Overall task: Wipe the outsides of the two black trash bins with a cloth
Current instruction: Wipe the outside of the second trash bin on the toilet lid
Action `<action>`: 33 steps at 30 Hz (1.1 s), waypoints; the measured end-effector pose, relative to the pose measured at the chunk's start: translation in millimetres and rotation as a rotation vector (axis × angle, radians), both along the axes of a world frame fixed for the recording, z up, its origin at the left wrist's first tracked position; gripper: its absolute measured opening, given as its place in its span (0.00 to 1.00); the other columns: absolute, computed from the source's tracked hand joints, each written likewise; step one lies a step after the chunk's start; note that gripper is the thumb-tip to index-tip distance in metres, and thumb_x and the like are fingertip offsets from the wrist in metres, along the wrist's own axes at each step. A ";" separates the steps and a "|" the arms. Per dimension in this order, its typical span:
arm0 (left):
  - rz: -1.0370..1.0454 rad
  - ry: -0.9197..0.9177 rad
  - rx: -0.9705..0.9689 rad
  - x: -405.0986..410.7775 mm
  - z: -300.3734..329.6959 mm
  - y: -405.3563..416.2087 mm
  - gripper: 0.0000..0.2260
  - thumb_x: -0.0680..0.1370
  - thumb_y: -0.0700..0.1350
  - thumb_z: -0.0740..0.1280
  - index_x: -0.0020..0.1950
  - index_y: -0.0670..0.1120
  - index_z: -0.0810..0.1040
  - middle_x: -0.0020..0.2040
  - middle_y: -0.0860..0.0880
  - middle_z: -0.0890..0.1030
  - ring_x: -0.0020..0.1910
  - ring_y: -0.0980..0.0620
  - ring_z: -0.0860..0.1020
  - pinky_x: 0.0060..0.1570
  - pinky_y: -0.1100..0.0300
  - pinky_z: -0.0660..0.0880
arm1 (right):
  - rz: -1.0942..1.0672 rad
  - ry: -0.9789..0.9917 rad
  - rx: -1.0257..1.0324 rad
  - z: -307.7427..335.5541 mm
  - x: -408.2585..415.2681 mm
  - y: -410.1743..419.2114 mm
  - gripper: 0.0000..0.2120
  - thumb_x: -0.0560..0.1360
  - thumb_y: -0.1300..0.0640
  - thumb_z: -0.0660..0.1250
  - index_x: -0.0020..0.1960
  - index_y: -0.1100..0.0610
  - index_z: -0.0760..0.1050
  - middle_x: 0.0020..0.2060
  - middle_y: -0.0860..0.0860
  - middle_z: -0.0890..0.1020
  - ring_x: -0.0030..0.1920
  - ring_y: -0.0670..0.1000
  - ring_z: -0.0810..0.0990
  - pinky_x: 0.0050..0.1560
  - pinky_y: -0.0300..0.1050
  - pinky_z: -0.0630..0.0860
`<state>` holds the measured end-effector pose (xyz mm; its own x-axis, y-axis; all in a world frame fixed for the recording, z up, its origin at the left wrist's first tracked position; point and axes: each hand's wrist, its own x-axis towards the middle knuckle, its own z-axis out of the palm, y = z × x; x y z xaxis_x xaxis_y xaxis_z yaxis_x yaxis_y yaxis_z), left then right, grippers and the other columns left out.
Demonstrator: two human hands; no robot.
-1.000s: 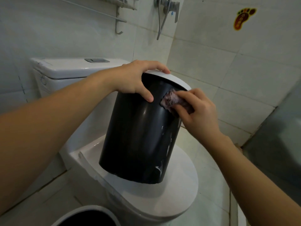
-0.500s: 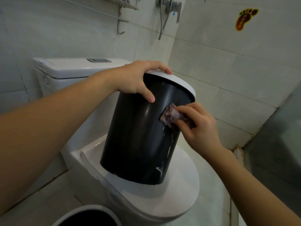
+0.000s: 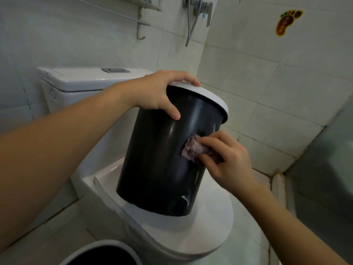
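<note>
A black trash bin [image 3: 156,161] with a white rim stands tilted on the closed toilet lid [image 3: 206,232], its top leaning away to the right. My left hand [image 3: 162,92] grips its rim, fingers over the top and thumb on the black wall. My right hand [image 3: 227,157] holds a crumpled purple cloth [image 3: 191,148] and presses it against the right side of the bin, about halfway down. Wet streaks show low on that side. The second black bin [image 3: 103,255], also white-rimmed, peeks in at the bottom edge on the floor.
The white toilet cistern [image 3: 80,81] stands behind the bin at left. A tiled wall closes in on the right with a foot-shaped sticker [image 3: 288,22]. A shower valve and hose [image 3: 196,8] hang above. A metal rack [image 3: 141,20] is mounted at upper left.
My right hand has slid the cloth down the bin's right side, from just under the rim to about mid-height. The left hand has kept its grip on the rim.
</note>
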<state>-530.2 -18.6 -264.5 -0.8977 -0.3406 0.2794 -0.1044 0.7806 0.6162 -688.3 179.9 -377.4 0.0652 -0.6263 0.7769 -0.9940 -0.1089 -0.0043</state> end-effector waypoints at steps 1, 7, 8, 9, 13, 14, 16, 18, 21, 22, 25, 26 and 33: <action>0.001 0.002 -0.001 -0.2 -0.2 0.1 0.35 0.65 0.42 0.81 0.61 0.71 0.72 0.66 0.56 0.73 0.62 0.50 0.75 0.61 0.46 0.77 | -0.048 -0.011 -0.028 4.8 0.1 -2.9 0.14 0.76 0.51 0.67 0.58 0.57 0.81 0.49 0.52 0.79 0.44 0.51 0.79 0.39 0.50 0.79; 0.000 0.009 0.004 0.0 0.0 -0.4 0.34 0.65 0.41 0.81 0.60 0.72 0.72 0.66 0.57 0.73 0.61 0.51 0.75 0.59 0.48 0.78 | -0.142 -0.031 -0.083 6.9 8.9 -9.0 0.15 0.77 0.48 0.67 0.59 0.56 0.81 0.49 0.52 0.79 0.43 0.51 0.79 0.38 0.49 0.79; 0.001 0.014 0.000 0.1 -0.5 -0.9 0.35 0.65 0.41 0.81 0.59 0.72 0.72 0.65 0.57 0.74 0.61 0.51 0.75 0.60 0.48 0.77 | -0.110 -0.007 -0.063 -0.4 11.0 -5.7 0.15 0.76 0.49 0.68 0.58 0.57 0.81 0.48 0.53 0.79 0.43 0.52 0.79 0.37 0.50 0.79; 0.004 0.019 -0.005 0.3 -0.8 -2.0 0.35 0.64 0.41 0.81 0.59 0.72 0.72 0.65 0.57 0.74 0.61 0.51 0.75 0.60 0.49 0.77 | -0.071 0.023 -0.045 -8.2 13.1 -2.0 0.14 0.76 0.50 0.69 0.57 0.57 0.82 0.48 0.53 0.80 0.43 0.52 0.79 0.36 0.51 0.79; 0.012 0.019 0.001 -0.1 -1.8 -4.4 0.35 0.64 0.41 0.81 0.59 0.72 0.72 0.64 0.58 0.75 0.61 0.51 0.75 0.60 0.51 0.76 | -0.028 0.132 -0.020 -20.6 16.9 5.6 0.12 0.75 0.52 0.70 0.55 0.58 0.82 0.46 0.54 0.80 0.42 0.53 0.79 0.34 0.49 0.79; 0.014 0.021 0.000 0.2 -1.9 -5.1 0.35 0.64 0.41 0.81 0.59 0.72 0.72 0.64 0.58 0.75 0.61 0.51 0.75 0.60 0.52 0.76 | -0.046 0.129 -0.037 -16.5 15.5 2.8 0.12 0.75 0.52 0.70 0.55 0.58 0.82 0.46 0.54 0.80 0.42 0.53 0.79 0.35 0.49 0.79; 0.015 0.025 0.005 0.6 -1.8 -5.7 0.35 0.64 0.41 0.81 0.60 0.71 0.72 0.64 0.58 0.75 0.61 0.52 0.75 0.58 0.55 0.76 | -0.120 0.074 -0.089 -4.1 11.1 -5.6 0.13 0.75 0.52 0.70 0.56 0.57 0.82 0.46 0.54 0.80 0.41 0.53 0.79 0.35 0.49 0.79; 0.013 0.021 0.006 0.3 -1.5 -5.0 0.34 0.65 0.41 0.81 0.60 0.70 0.72 0.65 0.57 0.74 0.60 0.53 0.75 0.56 0.57 0.76 | -0.188 -0.007 -0.117 12.0 6.6 -15.2 0.14 0.75 0.50 0.70 0.57 0.56 0.81 0.47 0.53 0.79 0.41 0.52 0.78 0.36 0.48 0.78; 0.015 0.010 0.004 0.9 -0.4 -3.8 0.34 0.66 0.41 0.81 0.60 0.71 0.72 0.66 0.57 0.73 0.60 0.51 0.75 0.55 0.54 0.77 | -0.218 -0.105 -0.147 23.2 6.9 -24.4 0.15 0.75 0.50 0.71 0.59 0.55 0.81 0.48 0.51 0.79 0.42 0.51 0.78 0.37 0.46 0.77; 0.013 0.010 0.009 1.4 -0.4 -3.4 0.34 0.66 0.41 0.81 0.60 0.72 0.72 0.66 0.57 0.73 0.60 0.51 0.75 0.55 0.53 0.78 | -0.207 -0.114 -0.152 22.0 8.7 -24.4 0.15 0.75 0.49 0.70 0.59 0.55 0.81 0.48 0.51 0.79 0.42 0.50 0.78 0.37 0.47 0.78; 0.009 0.020 0.012 2.7 -0.9 -2.7 0.35 0.65 0.41 0.81 0.59 0.72 0.72 0.65 0.57 0.74 0.60 0.51 0.76 0.58 0.50 0.78 | -0.102 -0.042 -0.125 12.7 12.2 -19.2 0.15 0.76 0.50 0.69 0.58 0.57 0.82 0.47 0.53 0.79 0.41 0.52 0.79 0.36 0.50 0.79; 0.010 0.022 0.011 3.0 -1.2 -2.5 0.35 0.64 0.41 0.81 0.59 0.72 0.72 0.64 0.57 0.74 0.60 0.51 0.76 0.58 0.50 0.78 | -0.076 -0.011 -0.106 11.7 11.3 -18.2 0.14 0.76 0.50 0.69 0.57 0.57 0.82 0.47 0.53 0.79 0.41 0.52 0.79 0.36 0.51 0.79; 0.022 0.009 -0.020 1.7 0.1 -0.4 0.35 0.65 0.42 0.81 0.61 0.71 0.72 0.66 0.58 0.73 0.62 0.51 0.74 0.60 0.51 0.76 | -0.187 -0.068 -0.144 50.4 -2.0 -36.5 0.17 0.75 0.47 0.65 0.58 0.55 0.81 0.47 0.52 0.79 0.41 0.53 0.78 0.39 0.41 0.69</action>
<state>-528.5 -19.0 -264.5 -0.8877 -0.3540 0.2944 -0.1158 0.7905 0.6014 -690.3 143.4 -326.9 -0.0973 -0.5047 0.8578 -0.9949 0.0728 -0.0700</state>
